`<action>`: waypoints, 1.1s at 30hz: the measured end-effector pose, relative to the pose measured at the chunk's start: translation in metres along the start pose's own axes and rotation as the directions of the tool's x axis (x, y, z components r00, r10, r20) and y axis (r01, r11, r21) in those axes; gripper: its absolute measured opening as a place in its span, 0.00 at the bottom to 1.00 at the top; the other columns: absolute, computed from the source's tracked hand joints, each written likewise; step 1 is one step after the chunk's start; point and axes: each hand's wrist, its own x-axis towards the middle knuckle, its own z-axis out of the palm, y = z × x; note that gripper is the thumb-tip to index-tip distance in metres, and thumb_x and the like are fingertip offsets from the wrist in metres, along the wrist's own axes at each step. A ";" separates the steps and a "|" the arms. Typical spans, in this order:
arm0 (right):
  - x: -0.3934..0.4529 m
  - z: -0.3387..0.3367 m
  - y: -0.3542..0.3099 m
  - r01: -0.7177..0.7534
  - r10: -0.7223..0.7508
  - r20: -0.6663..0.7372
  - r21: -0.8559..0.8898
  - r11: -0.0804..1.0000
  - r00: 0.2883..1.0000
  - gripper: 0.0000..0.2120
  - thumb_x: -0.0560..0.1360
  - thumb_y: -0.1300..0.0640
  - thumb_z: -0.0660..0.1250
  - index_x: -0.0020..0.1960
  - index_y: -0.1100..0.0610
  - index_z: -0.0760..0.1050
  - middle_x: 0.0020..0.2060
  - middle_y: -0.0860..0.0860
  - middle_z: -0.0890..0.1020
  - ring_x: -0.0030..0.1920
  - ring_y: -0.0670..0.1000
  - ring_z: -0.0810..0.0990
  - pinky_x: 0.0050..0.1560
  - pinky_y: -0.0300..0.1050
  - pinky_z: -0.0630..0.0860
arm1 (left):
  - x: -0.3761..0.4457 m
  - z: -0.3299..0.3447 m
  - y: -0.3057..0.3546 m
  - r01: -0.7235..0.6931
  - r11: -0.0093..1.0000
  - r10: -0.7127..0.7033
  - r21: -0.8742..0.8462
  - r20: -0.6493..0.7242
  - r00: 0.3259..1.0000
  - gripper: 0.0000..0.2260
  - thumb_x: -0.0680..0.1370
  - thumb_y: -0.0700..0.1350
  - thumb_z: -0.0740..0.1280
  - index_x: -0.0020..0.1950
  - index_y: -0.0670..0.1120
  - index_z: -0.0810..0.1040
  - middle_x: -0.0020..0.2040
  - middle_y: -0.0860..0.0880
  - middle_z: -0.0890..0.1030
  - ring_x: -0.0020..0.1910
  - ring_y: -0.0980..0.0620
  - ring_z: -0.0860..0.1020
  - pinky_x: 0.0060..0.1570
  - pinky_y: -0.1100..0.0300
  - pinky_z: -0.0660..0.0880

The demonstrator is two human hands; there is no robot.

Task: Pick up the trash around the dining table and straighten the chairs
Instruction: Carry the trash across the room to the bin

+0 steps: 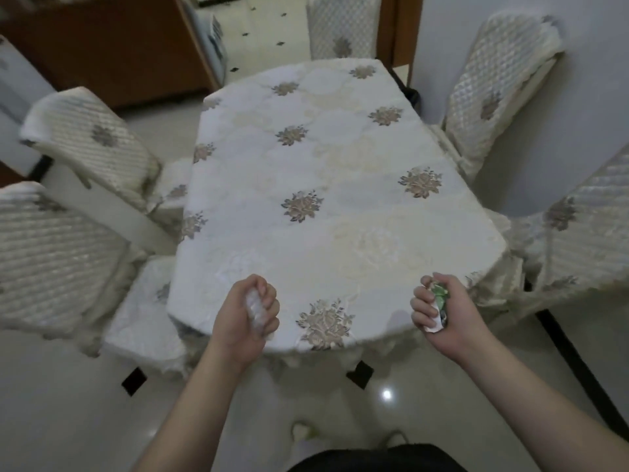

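Observation:
I stand at the near end of the dining table (326, 185), which is covered by a cream cloth with flower patterns. My left hand (246, 316) grips a crumpled white wad of trash (254, 306) over the table's near edge. My right hand (439, 310) grips a crumpled green and white wrapper (439, 301) at the table's near right corner. Two covered chairs stand on the left, the near chair (51, 264) and the far one (95, 144), both turned at an angle to the table. Two more chairs (493, 93) (578, 226) stand on the right.
A fifth chair (340, 25) stands at the table's far end. A brown wooden cabinet (112, 52) is at the back left. A white wall (585, 107) runs close behind the right chairs. Glossy tiled floor (78, 403) lies around my feet.

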 end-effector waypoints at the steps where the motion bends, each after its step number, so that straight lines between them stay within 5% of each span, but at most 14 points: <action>1: 0.003 0.008 0.008 -0.032 0.033 0.024 -0.019 0.999 0.999 0.13 0.60 0.57 0.73 0.35 0.54 0.68 0.26 0.47 0.63 0.20 0.45 0.59 0.17 0.37 0.54 | -0.009 -0.009 0.002 -0.017 1.000 0.017 -0.019 -0.023 1.000 0.09 0.72 0.45 0.59 0.32 0.47 0.66 0.29 0.50 0.63 0.20 0.55 0.57 0.22 0.66 0.48; 4: 0.013 0.035 0.035 -0.111 0.116 0.089 -0.061 0.992 0.989 0.20 0.53 0.59 0.79 0.36 0.55 0.68 0.27 0.48 0.63 0.21 0.46 0.59 0.16 0.39 0.56 | -0.034 -0.041 0.015 -0.077 0.995 0.072 -0.057 -0.088 0.993 0.10 0.73 0.45 0.60 0.32 0.47 0.66 0.29 0.50 0.64 0.20 0.55 0.57 0.24 0.65 0.46; 10: 0.032 0.119 0.123 -0.236 0.267 0.125 -0.218 0.947 0.956 0.07 0.72 0.56 0.62 0.37 0.55 0.67 0.28 0.48 0.62 0.22 0.46 0.58 0.19 0.39 0.55 | -0.086 -0.132 0.054 -0.218 0.958 0.178 -0.185 -0.209 0.961 0.10 0.73 0.46 0.60 0.33 0.47 0.66 0.28 0.50 0.64 0.20 0.55 0.58 0.22 0.66 0.48; 18: 0.036 0.222 0.269 -0.355 0.463 0.201 -0.410 0.840 0.863 0.10 0.74 0.54 0.60 0.35 0.55 0.69 0.27 0.48 0.62 0.21 0.46 0.59 0.19 0.38 0.53 | -0.156 -0.246 0.092 -0.336 0.907 0.235 -0.253 -0.359 0.903 0.09 0.74 0.47 0.59 0.34 0.46 0.66 0.29 0.49 0.64 0.21 0.55 0.60 0.19 0.70 0.57; 23: 0.046 0.261 0.332 -0.418 0.556 0.214 -0.464 0.781 0.803 0.09 0.73 0.53 0.61 0.35 0.54 0.69 0.26 0.47 0.62 0.20 0.45 0.59 0.18 0.37 0.55 | -0.186 -0.286 0.117 -0.383 0.883 0.241 -0.270 -0.438 0.866 0.09 0.73 0.45 0.58 0.34 0.46 0.65 0.28 0.49 0.63 0.20 0.55 0.60 0.19 0.72 0.57; 28: 0.069 0.306 0.376 -0.405 0.620 0.245 -0.572 0.713 0.745 0.12 0.61 0.54 0.73 0.36 0.55 0.70 0.26 0.48 0.63 0.19 0.45 0.59 0.14 0.37 0.56 | -0.203 -0.324 0.153 -0.472 0.844 0.279 -0.255 -0.541 0.793 0.12 0.77 0.45 0.56 0.33 0.46 0.66 0.28 0.50 0.65 0.20 0.55 0.61 0.20 0.70 0.56; 33: 0.107 0.367 0.427 -0.378 0.659 0.219 -0.672 0.636 0.720 0.09 0.75 0.54 0.59 0.37 0.55 0.68 0.26 0.48 0.63 0.19 0.45 0.59 0.16 0.35 0.54 | -0.216 -0.359 0.193 -0.556 0.817 0.362 -0.151 -0.617 0.698 0.13 0.78 0.46 0.56 0.33 0.47 0.68 0.30 0.49 0.65 0.23 0.55 0.62 0.23 0.65 0.55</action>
